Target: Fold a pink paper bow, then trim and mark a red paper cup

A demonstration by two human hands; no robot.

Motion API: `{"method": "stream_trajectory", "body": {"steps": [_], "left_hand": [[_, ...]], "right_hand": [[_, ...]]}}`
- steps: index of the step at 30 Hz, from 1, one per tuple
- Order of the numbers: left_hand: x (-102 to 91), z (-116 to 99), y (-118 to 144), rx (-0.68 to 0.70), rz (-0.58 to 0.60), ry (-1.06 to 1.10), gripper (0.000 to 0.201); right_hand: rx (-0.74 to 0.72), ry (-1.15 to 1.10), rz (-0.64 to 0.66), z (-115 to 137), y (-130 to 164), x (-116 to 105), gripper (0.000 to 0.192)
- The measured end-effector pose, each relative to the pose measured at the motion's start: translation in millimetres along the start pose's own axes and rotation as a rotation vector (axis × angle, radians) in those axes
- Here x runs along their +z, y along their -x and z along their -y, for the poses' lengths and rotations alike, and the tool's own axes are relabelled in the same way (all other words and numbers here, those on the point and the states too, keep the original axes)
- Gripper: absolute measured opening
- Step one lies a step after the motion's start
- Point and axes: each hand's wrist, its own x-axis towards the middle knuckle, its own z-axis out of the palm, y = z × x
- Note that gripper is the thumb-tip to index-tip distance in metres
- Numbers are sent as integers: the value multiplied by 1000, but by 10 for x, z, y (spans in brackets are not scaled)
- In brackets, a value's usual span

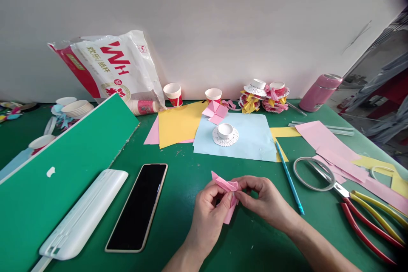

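Folded pink paper piece [227, 193], small, creased into several layered flaps. Held just above the green tabletop, at six o'clock of the view, low and near centre. One pointed flap sticking up toward eleven o'clock, a longer strip hanging toward six o'clock. Pinched at the middle.

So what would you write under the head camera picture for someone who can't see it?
Two bare hands, left hand and right hand, pinch a folded pink paper piece over a green table. A black phone and white case lie to the left, scissors to the right, coloured paper sheets behind.
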Motion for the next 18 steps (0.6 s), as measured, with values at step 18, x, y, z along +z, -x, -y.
{"method": "stream_trajectory", "body": {"steps": [18], "left_hand": [[-1, 2, -7, -26, -15, -34, 17]], "right_hand": [[32, -32, 59, 4, 1, -23, 16]]}}
